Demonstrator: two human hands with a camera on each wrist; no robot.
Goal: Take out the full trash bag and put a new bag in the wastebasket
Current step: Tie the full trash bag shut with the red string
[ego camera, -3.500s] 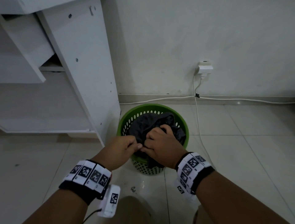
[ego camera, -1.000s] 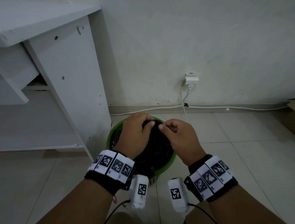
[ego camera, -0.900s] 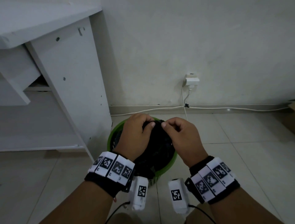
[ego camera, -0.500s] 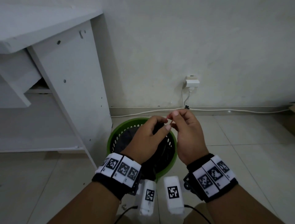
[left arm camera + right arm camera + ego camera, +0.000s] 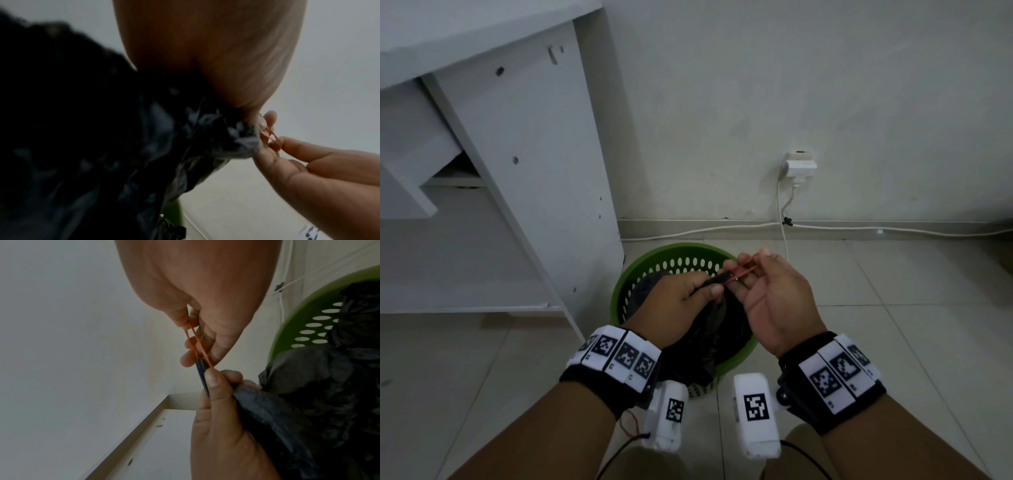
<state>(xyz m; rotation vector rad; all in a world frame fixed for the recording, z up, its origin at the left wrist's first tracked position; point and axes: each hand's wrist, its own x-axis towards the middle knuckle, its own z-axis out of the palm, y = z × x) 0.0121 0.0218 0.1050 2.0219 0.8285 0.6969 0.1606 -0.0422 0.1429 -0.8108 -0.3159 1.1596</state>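
Note:
A green perforated wastebasket (image 5: 674,251) stands on the floor with a black trash bag (image 5: 722,329) in it. My left hand (image 5: 710,282) pinches the bag's twisted neck (image 5: 202,374) between thumb and fingers, above the basket. My right hand (image 5: 748,269) pinches a thin red rubber band (image 5: 744,267) and holds it stretched from the tip of the neck. In the left wrist view the band (image 5: 272,138) sits at the bunched bag end (image 5: 242,142). In the right wrist view the band (image 5: 195,344) runs taut from my right fingers down to the neck.
A white desk side panel (image 5: 534,171) stands close on the basket's left. A wall socket with a plug (image 5: 799,166) is behind, and a white cable (image 5: 722,230) runs along the baseboard. Pale tiled floor (image 5: 876,342) lies to the right.
Both hands have lifted off the top of the bag. The left hand now holds the gathered neck up, and the right hand has drawn a red rubber band out taut from it.

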